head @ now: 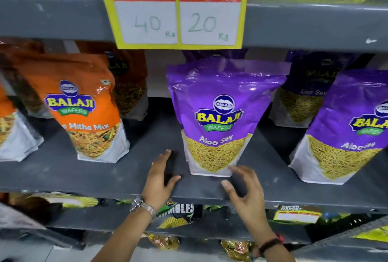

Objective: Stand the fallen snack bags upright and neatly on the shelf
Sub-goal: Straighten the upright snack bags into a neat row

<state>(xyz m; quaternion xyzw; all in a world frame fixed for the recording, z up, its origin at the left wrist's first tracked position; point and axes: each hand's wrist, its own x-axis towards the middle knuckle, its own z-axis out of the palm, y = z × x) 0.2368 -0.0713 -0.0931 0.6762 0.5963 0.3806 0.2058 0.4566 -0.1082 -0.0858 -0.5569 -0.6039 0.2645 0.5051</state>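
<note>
A purple Aloo Sev bag (220,114) stands upright in the middle of the grey shelf (130,173). My left hand (160,177) rests flat on the shelf just left of the bag's base, fingers apart, holding nothing. My right hand (244,190) hovers at the bag's lower right corner, fingers spread, a fingertip close to or touching the white base. Another purple Aloo Sev bag (346,127) stands at the right, leaning a little. An orange Mitha Mix bag (84,106) stands at the left, tilted.
More purple bags (304,93) and orange bags (128,81) stand behind in shadow. A yellow price tag (176,13) hangs from the shelf above. The lower shelf holds dark and yellow snack packets (176,215). Another orange bag (12,131) is at the far left.
</note>
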